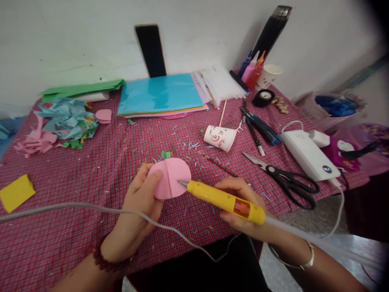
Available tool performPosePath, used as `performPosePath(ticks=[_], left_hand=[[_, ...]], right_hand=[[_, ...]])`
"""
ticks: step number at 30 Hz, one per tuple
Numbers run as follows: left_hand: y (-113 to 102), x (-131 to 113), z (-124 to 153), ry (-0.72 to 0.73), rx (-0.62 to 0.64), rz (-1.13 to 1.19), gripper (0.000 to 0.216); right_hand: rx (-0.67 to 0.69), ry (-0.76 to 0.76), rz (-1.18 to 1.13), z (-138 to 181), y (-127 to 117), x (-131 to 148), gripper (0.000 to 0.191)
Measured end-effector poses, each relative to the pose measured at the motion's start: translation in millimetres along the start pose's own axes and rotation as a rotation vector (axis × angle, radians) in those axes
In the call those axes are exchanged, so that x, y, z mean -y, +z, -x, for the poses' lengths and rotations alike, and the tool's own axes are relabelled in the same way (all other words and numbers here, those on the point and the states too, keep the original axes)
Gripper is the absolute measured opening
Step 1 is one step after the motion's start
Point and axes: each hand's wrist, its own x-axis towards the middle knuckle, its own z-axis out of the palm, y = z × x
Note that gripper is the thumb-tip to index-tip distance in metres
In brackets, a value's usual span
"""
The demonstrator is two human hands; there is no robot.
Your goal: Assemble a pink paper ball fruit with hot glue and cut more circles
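Head | left grip (136, 211) clamps pink disc (170, 176) | right grip (241, 190) clamps glue pen (225, 200) | scissors (285, 178), cup (220, 138) beyond

A plain white wall (75, 36) runs behind the table (75, 227), scuffed and faintly marked in places. A narrow black panel (151, 50) stands against it, slightly tilted, with its lower end hidden behind what lies on the table. The table is covered edge to edge by a red checked cloth (45, 251) that hangs over the near side. At the lower right, past the table's corner, there is grey floor (306, 217) – smooth and dull. The light is soft and even, and shadows on the wall are weak.
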Motion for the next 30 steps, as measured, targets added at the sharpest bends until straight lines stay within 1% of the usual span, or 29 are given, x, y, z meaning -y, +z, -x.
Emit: performPosePath(ticks=[2,6,9,11,14,19,22,25,27,30], left_hand=[[0.8,-0.1,0.3,-0.001,0.024,-0.003,0.016],[1.3,-0.3,-1.4,-0.045,0.064,-0.021,0.021],[1.8,-1.4,-2.7,-0.076,0.065,-0.045,0.020],[2.5,-2.7,-2.6,-0.090,0.059,-0.050,0.019],[3.2,-4.3,-1.8,-0.111,0.069,-0.041,0.017],[0.6,-1.0,-4.4,-0.156,0.098,-0.034,0.014],[-2.5,1.6,-7.8,-0.161,0.129,-0.058,0.013],[-3.5,-0.3,-9.0,-0.155,0.119,-0.056,0.012],[-3.2,-2.7,-8.4,-0.129,0.107,-0.057,0.010],[-3.6,-2.3,-7.2,-0.051,0.122,-0.102,0.010]], right_hand=[[-0.010,-0.038,0.045,-0.5,-2.7,-1.5,0.042],[-0.008,-0.203,0.189,-6.8,-7.5,-2.1,0.038],[0.088,-0.278,0.351,-13.0,-11.7,1.5,0.025],[0.158,-0.358,0.465,-16.7,-15.4,6.0,0.020],[0.222,-0.514,0.598,-21.9,-22.1,14.5,0.019],[0.348,-0.630,0.829,-28.8,-33.4,29.2,0.020],[0.432,-0.664,0.913,-30.5,-39.7,35.8,0.021],[0.497,-0.642,0.967,-30.9,-49.4,39.7,0.023],[0.471,-0.605,0.939,-30.3,-58.4,40.9,0.024],[0.306,-0.498,0.766,-26.6,-69.1,41.1,0.021]])
